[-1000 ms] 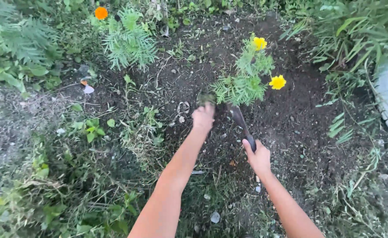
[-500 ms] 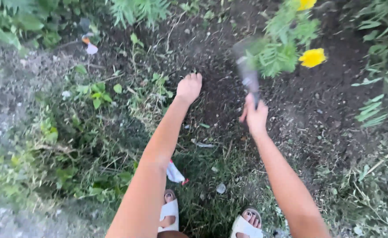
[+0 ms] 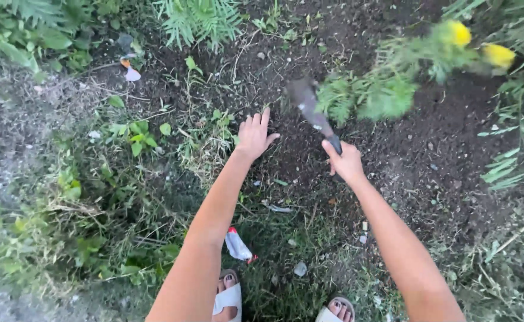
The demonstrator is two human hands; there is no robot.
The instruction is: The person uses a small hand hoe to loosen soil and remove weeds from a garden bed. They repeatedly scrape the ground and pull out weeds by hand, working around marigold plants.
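While the right hand [image 3: 346,162] grips the trowel [image 3: 311,107], its blade should stay clear of the open-fingered left hand [image 3: 253,136] and marigold [image 3: 393,83].

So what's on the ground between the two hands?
In the head view, only dark bare soil lies between the left hand and the right hand.

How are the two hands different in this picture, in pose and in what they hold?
The left hand is open with fingers spread and holds nothing, low over the dark soil; the right hand is closed around the handle of a trowel. The left hand shows its back; the right hand is curled into a fist. Both are bare and reach forward.
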